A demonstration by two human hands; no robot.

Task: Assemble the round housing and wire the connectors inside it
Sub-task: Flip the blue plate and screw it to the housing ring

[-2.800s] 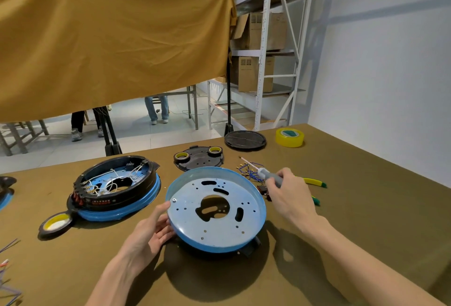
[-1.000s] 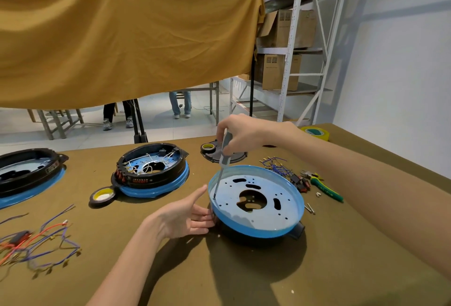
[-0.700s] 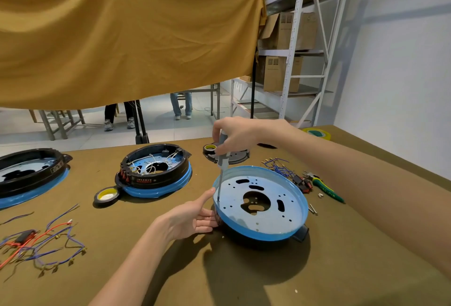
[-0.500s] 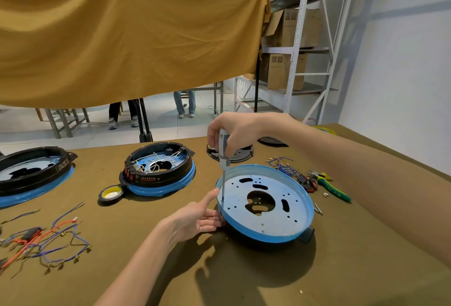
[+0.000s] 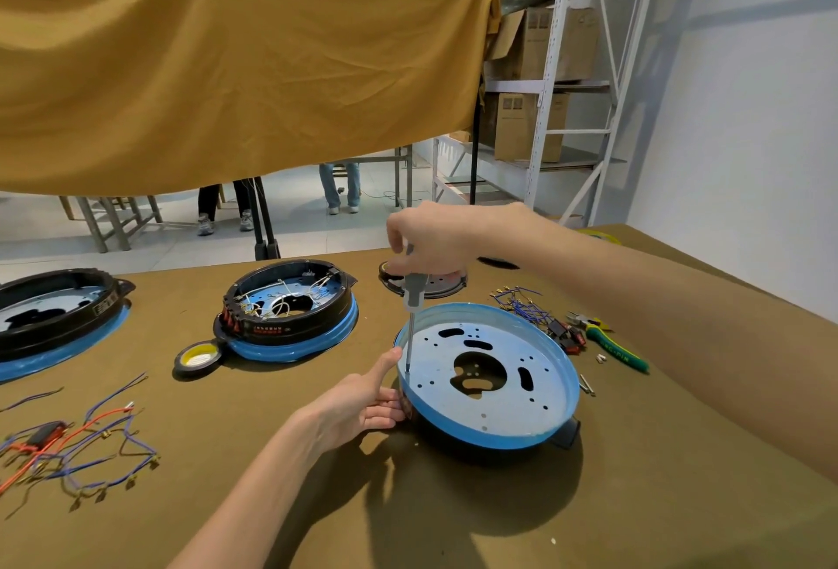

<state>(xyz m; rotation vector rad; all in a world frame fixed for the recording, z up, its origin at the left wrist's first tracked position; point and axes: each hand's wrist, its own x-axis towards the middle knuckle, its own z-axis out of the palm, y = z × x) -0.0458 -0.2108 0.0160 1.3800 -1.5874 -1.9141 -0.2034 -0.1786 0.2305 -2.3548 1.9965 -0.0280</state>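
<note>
- Head view: I see the round housing [image 5: 487, 382], a blue-rimmed metal pan on a black base, resting on the brown worktop [image 5: 453, 523] slightly right of centre.
- My right hand [image 5: 435, 242] is above the housing's far left edge, fingers curled round the grey handle of a screwdriver [image 5: 413, 296].
- The screwdriver stands nearly upright; its tip meets the pan floor just inside the left rim.
- My left hand [image 5: 362, 400] touches the housing's left outer wall, thumb raised along the rim, fingers lightly bent against the side. It steadies the housing and does not close round it.
- A second housing [image 5: 290, 310] with white wires inside sits to the left, farther back; a tape roll [image 5: 198, 357] with a yellow centre touches its front left edge.
- A third housing [image 5: 54, 319] lies at the left edge of the view, partly cut off.
- A loose bundle of red and blue wires [image 5: 77, 446] lies at the near left of the worktop.
- Blue wires with connectors [image 5: 526, 308] lie just behind the right side of the pan; green-handled pliers [image 5: 610, 344] lie beyond them.
- A dark round plate [image 5: 431, 283] lies behind my right hand, partly hidden.
- A mustard cloth [image 5: 226, 60] hangs across the upper view; metal shelving [image 5: 548, 83] with cardboard boxes stands to the right.
</note>
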